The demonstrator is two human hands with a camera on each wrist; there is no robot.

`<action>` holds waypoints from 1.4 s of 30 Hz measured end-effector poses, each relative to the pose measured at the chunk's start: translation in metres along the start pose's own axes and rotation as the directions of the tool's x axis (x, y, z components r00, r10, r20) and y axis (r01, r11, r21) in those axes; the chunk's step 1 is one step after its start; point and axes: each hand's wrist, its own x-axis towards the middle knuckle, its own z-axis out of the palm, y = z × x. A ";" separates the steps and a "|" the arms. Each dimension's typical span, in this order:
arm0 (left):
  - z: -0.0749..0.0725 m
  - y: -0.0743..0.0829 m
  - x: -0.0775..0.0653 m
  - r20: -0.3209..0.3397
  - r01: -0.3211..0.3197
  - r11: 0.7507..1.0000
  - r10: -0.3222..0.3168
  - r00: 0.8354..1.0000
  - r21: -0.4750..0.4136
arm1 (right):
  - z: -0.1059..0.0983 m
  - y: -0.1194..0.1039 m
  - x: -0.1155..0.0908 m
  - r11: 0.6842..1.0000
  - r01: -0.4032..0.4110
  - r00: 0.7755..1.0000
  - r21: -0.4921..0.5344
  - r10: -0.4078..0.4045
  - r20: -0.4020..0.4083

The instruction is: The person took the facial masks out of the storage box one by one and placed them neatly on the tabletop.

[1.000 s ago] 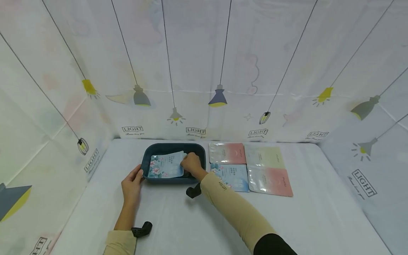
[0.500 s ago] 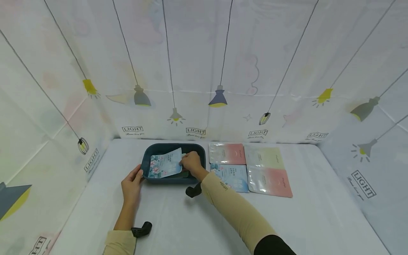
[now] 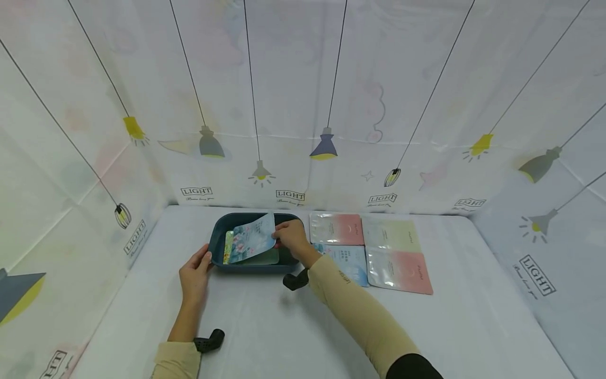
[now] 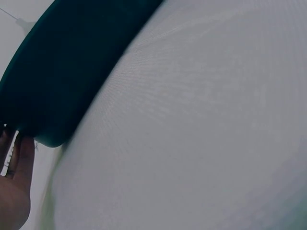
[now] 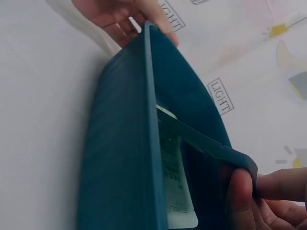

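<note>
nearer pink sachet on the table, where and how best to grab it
Probably pinch the nearer pink sachet by its right edge, coming from the right: it lies flat with that edge free, while the blue sachet borders its left side and the yellow-green sachet its far side.

Screened booth [image 3: 440, 126]: lamp-printed sheets [image 3: 291, 105] behind and beside a white table [image 3: 265, 326].

From the head view, I see my left arm [image 3: 183, 321] reaching forward, the left hand [image 3: 194, 271] gripping between thumb and fingers. My right arm [image 3: 362, 313] slants across toward the middle, its right hand [image 3: 294, 239] farther forward, fingers [image 3: 284, 226] pinching.
</note>
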 end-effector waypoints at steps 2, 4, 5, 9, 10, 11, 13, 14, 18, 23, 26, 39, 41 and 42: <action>0.000 0.000 0.000 0.000 0.001 1.000 -0.001 1.000 -0.005 | -0.003 -0.002 -0.001 1.000 -0.002 1.000 0.000 0.002 -0.001; 0.000 0.000 0.000 0.001 0.006 1.000 -0.006 1.000 -0.016 | -0.006 -0.004 -0.003 1.000 -0.007 1.000 -0.004 0.007 -0.004; 0.000 -0.001 0.000 0.000 0.009 1.000 -0.009 1.000 -0.021 | -0.007 -0.004 -0.004 1.000 -0.010 1.000 -0.007 0.010 -0.004; -0.001 -0.001 0.001 -0.004 0.008 1.000 -0.008 1.000 -0.028 | -0.013 -0.006 -0.005 1.000 -0.020 1.000 -0.015 0.020 -0.005; -0.001 -0.001 0.001 -0.005 0.004 1.000 -0.004 1.000 -0.027 | -0.015 -0.006 -0.005 1.000 -0.023 1.000 -0.016 0.023 -0.005; -0.001 -0.001 0.001 -0.006 0.002 1.000 -0.002 1.000 -0.024 | -0.016 -0.006 -0.005 1.000 -0.025 1.000 -0.014 0.025 -0.004; -0.001 -0.001 0.001 -0.008 -0.001 1.000 0.001 1.000 -0.017 | -0.018 -0.006 -0.005 0.999 -0.031 1.000 -0.008 0.031 -0.006; -0.001 -0.001 0.001 -0.008 -0.002 1.000 0.002 1.000 -0.007 | -0.020 -0.006 -0.005 0.999 -0.033 0.999 -0.004 0.033 -0.008; 0.000 0.000 0.001 0.002 0.007 1.000 -0.007 1.000 0.006 | -0.023 -0.006 -0.005 0.999 -0.033 0.999 0.001 0.033 -0.013; 0.000 0.000 0.001 0.008 0.018 1.000 -0.018 1.000 -0.001 | -0.027 -0.008 -0.008 0.999 -0.037 0.999 0.005 0.037 -0.015; 0.000 -0.001 0.001 0.003 0.017 1.000 -0.017 1.000 -0.009 | -0.030 -0.010 -0.010 0.999 -0.041 0.999 0.020 0.041 -0.013; -0.001 -0.001 0.001 -0.002 0.002 1.000 -0.002 1.000 0.020 | -0.046 -0.014 -0.021 0.998 -0.039 0.999 0.052 0.041 -0.032; -0.001 0.000 0.000 0.001 0.002 1.000 -0.002 1.000 0.023 | -0.050 -0.013 -0.023 0.997 -0.037 0.999 0.061 0.039 -0.032; 0.000 0.000 0.000 0.001 0.001 1.000 -0.001 1.000 0.023 | -0.052 -0.013 -0.025 0.997 -0.035 0.999 0.063 0.038 -0.032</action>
